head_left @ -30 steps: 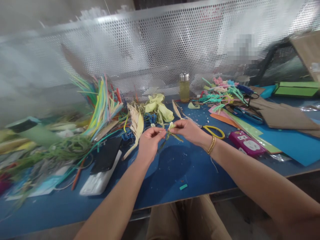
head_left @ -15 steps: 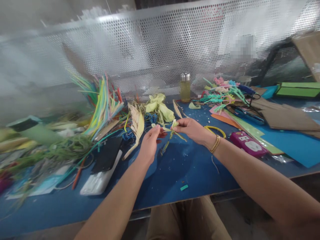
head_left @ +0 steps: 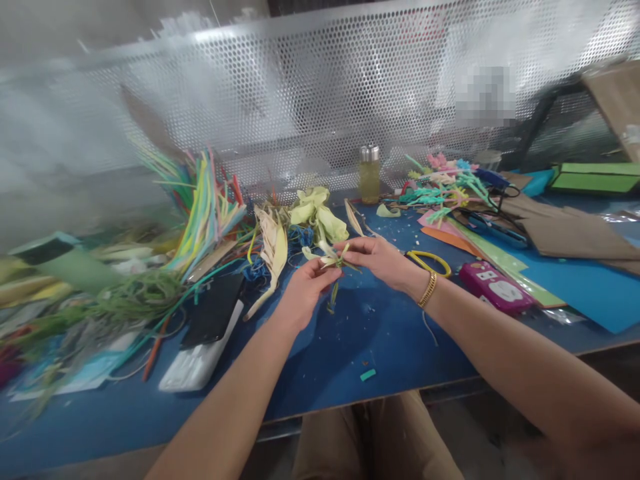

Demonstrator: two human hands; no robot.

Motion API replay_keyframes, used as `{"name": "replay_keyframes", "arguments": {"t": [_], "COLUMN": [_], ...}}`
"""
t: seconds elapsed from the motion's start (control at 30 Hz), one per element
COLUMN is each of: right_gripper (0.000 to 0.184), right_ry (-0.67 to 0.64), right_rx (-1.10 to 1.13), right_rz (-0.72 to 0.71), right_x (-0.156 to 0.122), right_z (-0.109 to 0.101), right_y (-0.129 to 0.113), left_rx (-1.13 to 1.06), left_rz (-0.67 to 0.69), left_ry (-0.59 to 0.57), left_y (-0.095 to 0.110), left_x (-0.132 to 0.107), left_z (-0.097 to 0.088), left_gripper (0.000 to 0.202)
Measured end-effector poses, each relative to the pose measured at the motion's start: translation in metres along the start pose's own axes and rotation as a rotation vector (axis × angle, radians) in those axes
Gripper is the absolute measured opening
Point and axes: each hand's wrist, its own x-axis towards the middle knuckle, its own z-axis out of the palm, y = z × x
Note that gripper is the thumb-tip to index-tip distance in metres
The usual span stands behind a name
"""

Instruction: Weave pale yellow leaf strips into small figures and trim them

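My left hand and my right hand meet above the blue table, both pinched on a small craft piece of pale husk strips with a green stem. The stem hangs down between the hands. A gold bracelet sits on my right wrist. Just behind the hands lie loose husk leaves and a crumpled yellow-green bundle.
Coloured strips and green fibres pile up at the left, beside a black phone on a white keyboard. Yellow-handled scissors, a pink case, coloured paper sheets, a small yellow bottle and a perforated metal screen stand behind and right.
My hands have drawn closer together on the husk piece and turned it; the left hand moved slightly right and down, and the stem now hangs straighter.
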Motion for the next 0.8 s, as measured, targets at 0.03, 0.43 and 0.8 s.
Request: {"name": "replay_keyframes", "arguments": {"t": [0.03,0.43,0.8], "right_gripper": [0.015,0.016,0.026], "right_ry": [0.000,0.092,0.212], "right_rx": [0.036,-0.110,0.126], "right_rz": [0.000,0.133,0.112], "right_x": [0.0007,-0.0004,0.0000], "right_z": [-0.0001,-0.0018,-0.0061], "right_y": [0.0005,-0.0042,-0.0062], "left_rx": [-0.033,-0.071,0.086], "left_rz": [-0.003,0.027,0.085], "left_ry": [0.013,0.093,0.103], "left_y": [-0.0008,-0.0005,-0.0047], "left_x": [0.0009,0.0043,0.0057], "left_z": [-0.0003,-0.0007,-0.0025], "left_gripper": [0.031,0.029,0.032]}}
